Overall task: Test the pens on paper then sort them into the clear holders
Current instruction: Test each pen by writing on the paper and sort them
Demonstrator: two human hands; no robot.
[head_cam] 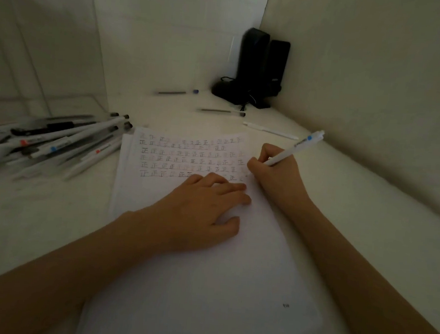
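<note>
The testing step was in hand: the right hand (271,171) gripped a white pen (295,149), tip at the end of the last row of marks on the paper (205,271), which the left hand (202,207) pressed flat, fingers spread. Next, judging the mark, then placing the pen in a clear holder (52,48) at left.

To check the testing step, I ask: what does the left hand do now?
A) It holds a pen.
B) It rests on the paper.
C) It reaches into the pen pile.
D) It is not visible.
B: the left hand lies palm down on the paper, holding nothing, while the right hand grips the white pen.
</note>
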